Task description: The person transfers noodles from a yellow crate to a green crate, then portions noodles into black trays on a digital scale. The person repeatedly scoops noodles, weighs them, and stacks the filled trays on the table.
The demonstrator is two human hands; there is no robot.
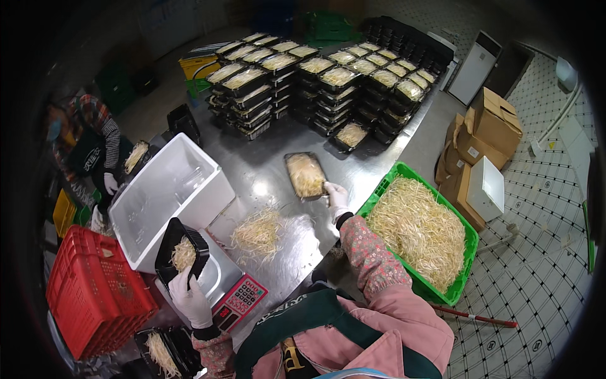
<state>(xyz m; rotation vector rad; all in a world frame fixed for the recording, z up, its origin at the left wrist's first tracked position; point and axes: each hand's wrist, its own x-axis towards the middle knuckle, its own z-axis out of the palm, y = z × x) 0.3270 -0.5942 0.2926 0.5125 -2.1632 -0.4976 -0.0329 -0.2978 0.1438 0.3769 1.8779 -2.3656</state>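
My left hand (191, 298), in a white glove, grips the near edge of a black plastic tray (199, 246), tilted above a digital scale (241, 303), with some bean sprouts (183, 254) in it. My right hand (337, 196), gloved too, holds the near right corner of a filled tray of sprouts (305, 175) over the steel table. Between the hands a loose heap of sprouts (258, 234) lies on the metal. A green crate (466, 279) full of sprouts stands to the right of my right forearm. Whether the tray in my right hand touches the table is unclear.
Stacked filled trays (279, 61) cover the table's far part. A white foam box (213, 194) stands beyond the scale, a red crate (94, 289) at the left. A co-worker in white gloves (110, 183) is at the far left. Cardboard boxes (492, 123) stand on the floor at right.
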